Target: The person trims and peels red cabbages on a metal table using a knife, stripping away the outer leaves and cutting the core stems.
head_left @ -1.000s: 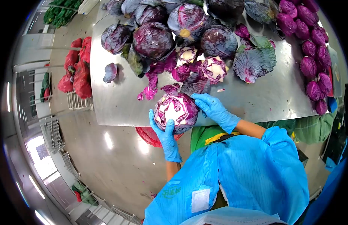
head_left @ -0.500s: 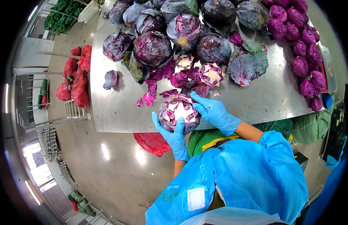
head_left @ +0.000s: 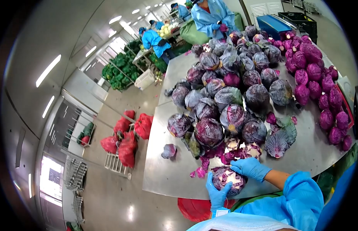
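A red cabbage (head_left: 233,180) with its pale cut stem end facing up is at the front edge of the steel table (head_left: 167,184). My left hand (head_left: 217,193), in a blue glove, cups its near left side, thumb on the cut face. My right hand (head_left: 251,168), gloved too, has its fingers closed at the cabbage's far rim; whether they pinch a leaf is hidden. Just beyond lie trimmed stem ends (head_left: 251,150) and purple leaf scraps (head_left: 202,171). A large loose outer leaf (head_left: 280,140) spreads to the right.
Many untrimmed red cabbages (head_left: 210,133) are heaped behind. Peeled purple heads (head_left: 314,73) line the right side. Red mesh sacks (head_left: 127,148) stand on a rack to the left. A co-worker (head_left: 213,17) in blue stands at the far end, holding a purple head.
My view has tilted up and swung, showing the far table and co-workers. Both hands remain at the same cabbage, with the right fingers still at its far rim.
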{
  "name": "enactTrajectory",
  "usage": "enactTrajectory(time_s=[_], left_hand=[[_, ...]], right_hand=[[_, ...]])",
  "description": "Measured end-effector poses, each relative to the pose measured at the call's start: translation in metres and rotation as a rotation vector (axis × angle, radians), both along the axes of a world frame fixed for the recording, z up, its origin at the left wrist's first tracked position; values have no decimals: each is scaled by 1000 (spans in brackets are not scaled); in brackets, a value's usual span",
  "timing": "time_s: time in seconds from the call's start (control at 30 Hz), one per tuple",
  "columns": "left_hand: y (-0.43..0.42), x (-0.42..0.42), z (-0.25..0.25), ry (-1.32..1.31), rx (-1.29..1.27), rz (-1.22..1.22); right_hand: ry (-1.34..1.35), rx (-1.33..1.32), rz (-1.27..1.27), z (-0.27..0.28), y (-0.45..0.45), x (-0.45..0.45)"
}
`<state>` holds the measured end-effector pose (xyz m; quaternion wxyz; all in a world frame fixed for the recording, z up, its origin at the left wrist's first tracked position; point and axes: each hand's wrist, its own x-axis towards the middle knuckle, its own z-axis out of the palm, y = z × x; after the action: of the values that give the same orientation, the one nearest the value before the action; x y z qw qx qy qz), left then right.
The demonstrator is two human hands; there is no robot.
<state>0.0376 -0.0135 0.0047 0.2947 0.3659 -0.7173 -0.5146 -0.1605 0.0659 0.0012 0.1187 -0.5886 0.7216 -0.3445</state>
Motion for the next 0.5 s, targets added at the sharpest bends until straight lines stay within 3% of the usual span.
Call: enactTrajectory(time_s=[0.17,0.27,0.4,0.5], left_hand=[[-9,2,-2,-28,21,-43],[-13,6,-11,-62,-114,-79],[-21,8,-29,1,-65,-107],[-55,22,-100,59,-102,-273]], right_hand=[[-185,286,9,-13,-9,-10],[-150,316,36,-2,-12,-11],[12,391,174,3,-26,-16],[16,277,-3,5,-18,-22]])
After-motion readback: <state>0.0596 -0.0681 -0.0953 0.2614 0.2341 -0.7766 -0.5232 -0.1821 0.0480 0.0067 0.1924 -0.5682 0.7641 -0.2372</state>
